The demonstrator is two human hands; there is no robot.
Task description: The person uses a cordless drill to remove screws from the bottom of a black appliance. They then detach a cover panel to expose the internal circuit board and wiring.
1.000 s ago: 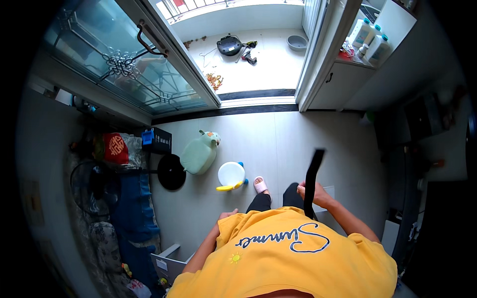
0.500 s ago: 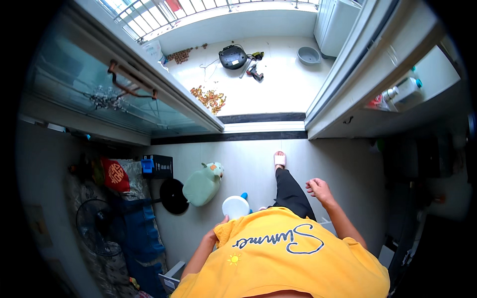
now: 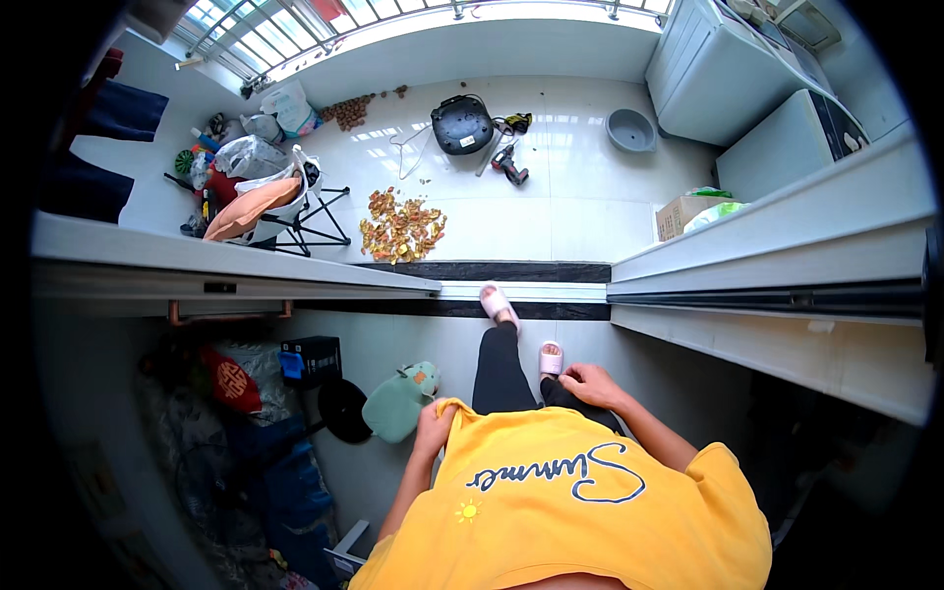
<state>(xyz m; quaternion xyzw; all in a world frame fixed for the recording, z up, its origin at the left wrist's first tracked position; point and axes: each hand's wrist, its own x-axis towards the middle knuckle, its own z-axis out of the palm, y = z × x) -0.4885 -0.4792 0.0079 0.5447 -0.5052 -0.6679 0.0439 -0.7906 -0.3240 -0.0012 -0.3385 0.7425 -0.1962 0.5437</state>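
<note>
My left hand (image 3: 432,427) is closed at the front corner of my yellow shirt (image 3: 551,531), and the hem (image 3: 449,405) draws up to its fingers. Part of those fingers is hidden by the cloth. Beside my dark trousers (image 3: 503,369), near the thigh, my right hand (image 3: 587,383) has its fingers curled together with nothing visible in them. One pink slipper (image 3: 499,300) is on the sliding-door track (image 3: 560,292); the other slipper (image 3: 552,359) stands on the floor behind it. A green animal-shaped seat (image 3: 396,408) stands left of my legs.
Beyond the track lie a heap of orange-brown peelings (image 3: 401,228), a black appliance (image 3: 462,125), a cordless drill (image 3: 509,164) and a grey basin (image 3: 630,131). A folding chair (image 3: 300,221) stands left; a cardboard box (image 3: 680,214) and white washing machine (image 3: 703,79) are right.
I have moved forward, and one foot is now on the door track. My right hand has come in toward my thigh. The white round blue-edged thing by my left hand is out of sight.
</note>
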